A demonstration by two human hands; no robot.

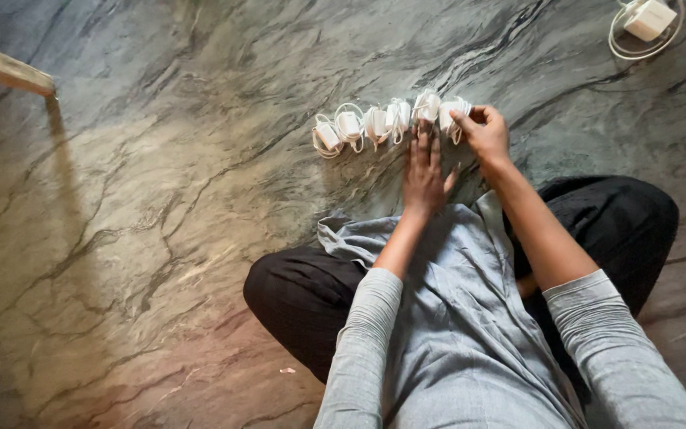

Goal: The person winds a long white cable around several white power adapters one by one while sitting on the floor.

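Grey sleeves and crossed black-trousered legs fill the near edge of the marble floor. The left hand lies flat, fingers straight and together, tips touching a row of white chargers (cords wrapped round each). The right hand pinches the row's rightmost charger. Another charger lies well apart, at the far right corner.

No packages, labels, signs or screens can be made out in the head view — nothing of that kind is seen on the floor or near the hands.
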